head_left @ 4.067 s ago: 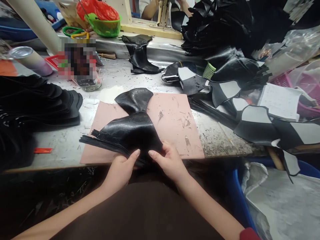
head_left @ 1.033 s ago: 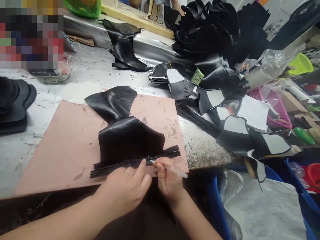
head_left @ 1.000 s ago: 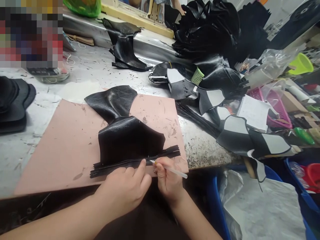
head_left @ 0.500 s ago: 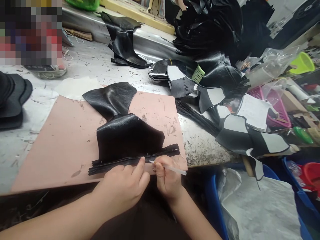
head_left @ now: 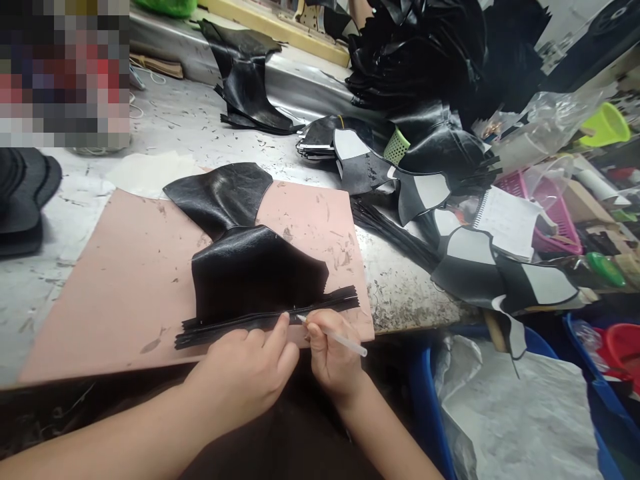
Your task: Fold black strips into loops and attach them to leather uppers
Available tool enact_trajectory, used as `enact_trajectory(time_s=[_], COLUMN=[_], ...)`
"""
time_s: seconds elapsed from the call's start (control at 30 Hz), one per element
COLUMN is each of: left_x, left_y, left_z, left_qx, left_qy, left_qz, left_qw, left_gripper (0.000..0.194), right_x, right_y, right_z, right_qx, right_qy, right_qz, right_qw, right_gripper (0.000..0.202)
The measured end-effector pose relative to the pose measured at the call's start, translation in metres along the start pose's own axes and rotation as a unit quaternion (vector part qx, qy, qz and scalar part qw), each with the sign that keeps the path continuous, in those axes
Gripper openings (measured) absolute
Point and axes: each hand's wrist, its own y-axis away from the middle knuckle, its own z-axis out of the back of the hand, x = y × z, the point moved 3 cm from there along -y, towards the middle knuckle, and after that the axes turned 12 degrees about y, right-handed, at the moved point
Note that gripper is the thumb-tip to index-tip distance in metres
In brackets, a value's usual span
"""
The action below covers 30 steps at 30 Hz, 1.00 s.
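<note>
My left hand (head_left: pixel 247 370) lies over the near edge of a black zipper (head_left: pixel 213 329), its fingers stretched out and the index fingertip pressing near the teeth. The zipper runs along the lower edge of a black leather shoe-upper piece (head_left: pixel 255 267), which narrows in the middle and widens again farther back. In my right hand (head_left: pixel 336 357) a slim whitish marking pen (head_left: pixel 347 343) is pinched between thumb and fingers. Its tip meets the zipper tape just right of the left index finger. Leather and zipper rest on a pink board (head_left: pixel 110 287).
Stacked dark pieces (head_left: pixel 23 200) sit at the left. Rightward lie black-and-grey cut pieces (head_left: pixel 465 260), a bundle of black strips (head_left: pixel 395 233), a spiral notebook (head_left: pixel 507 223) and a pink basket (head_left: pixel 555 237). A blue bin (head_left: pixel 425 393) stands below the table edge. Black leather is heaped behind.
The pen's tip has moved slightly up and left onto the zipper tape, and its back end has dipped. My left hand stays nearly in place.
</note>
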Motion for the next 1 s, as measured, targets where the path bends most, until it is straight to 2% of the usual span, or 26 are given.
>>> enact_trajectory(time_s=[0.37,0.6,0.67,0.73,0.8,0.83,0.87,0.9,0.93,0.97,1.0], left_x=[0.001,0.001,0.002,0.004,0.009,0.012,0.016,0.021,0.025,0.029,0.033], left_y=[0.000,-0.002,-0.002,-0.002,-0.002,-0.001,0.000,0.002,0.004,0.007,0.009], left_z=[0.000,0.002,0.001,0.001,0.001,0.003,0.005,0.008,0.012,0.016,0.021], left_qx=[0.002,0.037,0.052,0.053,0.043,0.039,0.037,0.035,0.035,0.038,0.042], left_qy=[0.015,-0.007,-0.006,0.008,0.054,0.097,0.154,0.223,0.298,0.370,0.433], left_qz=[0.001,-0.007,-0.011,-0.017,-0.005,0.015,0.046,0.084,0.124,0.165,0.206], left_qw=[1.000,0.999,0.999,0.998,0.998,0.994,0.986,0.970,0.946,0.914,0.876], left_gripper=[0.026,0.027,0.027,0.024,0.019,0.017,0.016,0.017,0.018,0.020,0.022], right_x=[0.001,0.000,0.001,0.000,-0.010,-0.019,-0.031,-0.045,-0.062,-0.079,-0.095], right_y=[0.000,0.002,0.005,0.007,0.010,0.011,0.011,0.010,0.009,0.008,0.010], right_z=[-0.001,-0.002,-0.002,0.004,0.018,0.028,0.037,0.046,0.052,0.056,0.061], right_qx=[-0.007,0.000,0.006,-0.034,-0.138,-0.186,-0.200,-0.172,-0.098,0.026,0.125], right_qy=[-0.002,-0.011,-0.040,-0.095,-0.119,-0.095,-0.043,0.031,0.122,0.214,0.284], right_qz=[0.000,0.000,-0.020,-0.066,-0.122,-0.153,-0.190,-0.231,-0.279,-0.324,-0.350], right_qw=[1.000,1.000,0.999,0.993,0.976,0.966,0.960,0.957,0.947,0.921,0.884], right_gripper=[0.013,0.012,0.012,0.013,0.013,0.015,0.017,0.019,0.021,0.021,0.021])
